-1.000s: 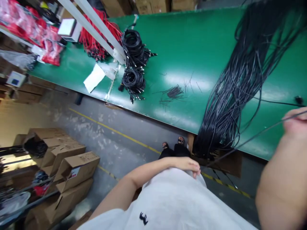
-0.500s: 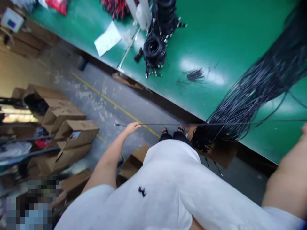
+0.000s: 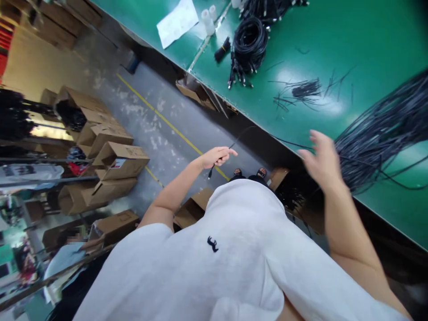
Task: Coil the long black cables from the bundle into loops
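Left hand (image 3: 217, 157) closed round a single black cable (image 3: 290, 142); plug (image 3: 210, 172) protrudes on near side. Right hand (image 3: 321, 158) spread, beside black cable bundle's (image 3: 377, 138) left end.

The green table (image 3: 354, 35) offers passage between the cable coil (image 3: 249, 54) and the cable bundle (image 3: 381, 133); scattered thin wires (image 3: 306, 89) lie low in that gap.
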Demonstrator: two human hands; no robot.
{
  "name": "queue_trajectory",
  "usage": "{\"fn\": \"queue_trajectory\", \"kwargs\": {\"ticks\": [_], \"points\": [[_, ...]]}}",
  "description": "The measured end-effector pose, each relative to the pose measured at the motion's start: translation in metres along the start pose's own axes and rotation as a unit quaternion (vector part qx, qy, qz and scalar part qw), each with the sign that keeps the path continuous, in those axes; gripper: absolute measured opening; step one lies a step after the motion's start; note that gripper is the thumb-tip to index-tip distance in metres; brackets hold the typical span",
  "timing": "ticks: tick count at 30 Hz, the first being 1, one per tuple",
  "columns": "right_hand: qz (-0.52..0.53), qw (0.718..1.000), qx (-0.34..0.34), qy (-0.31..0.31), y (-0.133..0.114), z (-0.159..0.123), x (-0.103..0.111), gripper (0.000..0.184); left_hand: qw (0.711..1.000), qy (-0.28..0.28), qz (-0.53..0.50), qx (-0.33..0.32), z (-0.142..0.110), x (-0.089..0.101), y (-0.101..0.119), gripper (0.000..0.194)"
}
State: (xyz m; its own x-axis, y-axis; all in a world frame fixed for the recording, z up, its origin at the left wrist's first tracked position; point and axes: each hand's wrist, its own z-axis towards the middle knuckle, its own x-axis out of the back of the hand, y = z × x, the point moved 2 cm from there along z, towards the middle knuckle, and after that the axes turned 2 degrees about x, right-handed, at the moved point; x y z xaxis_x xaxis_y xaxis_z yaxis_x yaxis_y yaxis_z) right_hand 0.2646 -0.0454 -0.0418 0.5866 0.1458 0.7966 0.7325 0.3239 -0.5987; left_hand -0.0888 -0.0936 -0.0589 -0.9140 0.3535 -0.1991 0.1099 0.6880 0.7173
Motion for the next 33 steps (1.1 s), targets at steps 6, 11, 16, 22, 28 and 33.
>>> {"fn": "queue_trajectory", "kwargs": {"ticks": [6,11,16,22,28,33], "points": [[0.064,0.965,0.116,-0.227,-0.047,0.03,-0.111,0.042,0.984,0.0,-0.176,-0.039,-0.037,-0.003,0.028,0.031],[-0.036,0.979,-0.042,-0.197,0.029,-0.049,-0.081,0.041,0.905,0.239,-0.299,-0.184,-0.063,0.052,0.019,0.033],[0.001,0.941,0.157,-0.3,-0.047,-0.064,-0.05,0.038,0.983,0.126,-0.122,-0.059,-0.021,-0.026,-0.005,0.029],[0.011,0.978,0.068,-0.199,-0.075,-0.004,-0.031,0.038,0.985,-0.109,-0.133,-0.012,-0.007,-0.098,-0.009,0.04],[0.121,0.984,-0.057,-0.116,0.026,-0.032,-0.015,0.04,0.96,0.006,-0.277,-0.029,-0.047,-0.041,0.032,0.04],[-0.13,0.975,-0.073,-0.166,0.07,-0.07,-0.015,0.03,0.913,0.17,-0.333,-0.164,-0.062,-0.016,0.058,0.038]]}}
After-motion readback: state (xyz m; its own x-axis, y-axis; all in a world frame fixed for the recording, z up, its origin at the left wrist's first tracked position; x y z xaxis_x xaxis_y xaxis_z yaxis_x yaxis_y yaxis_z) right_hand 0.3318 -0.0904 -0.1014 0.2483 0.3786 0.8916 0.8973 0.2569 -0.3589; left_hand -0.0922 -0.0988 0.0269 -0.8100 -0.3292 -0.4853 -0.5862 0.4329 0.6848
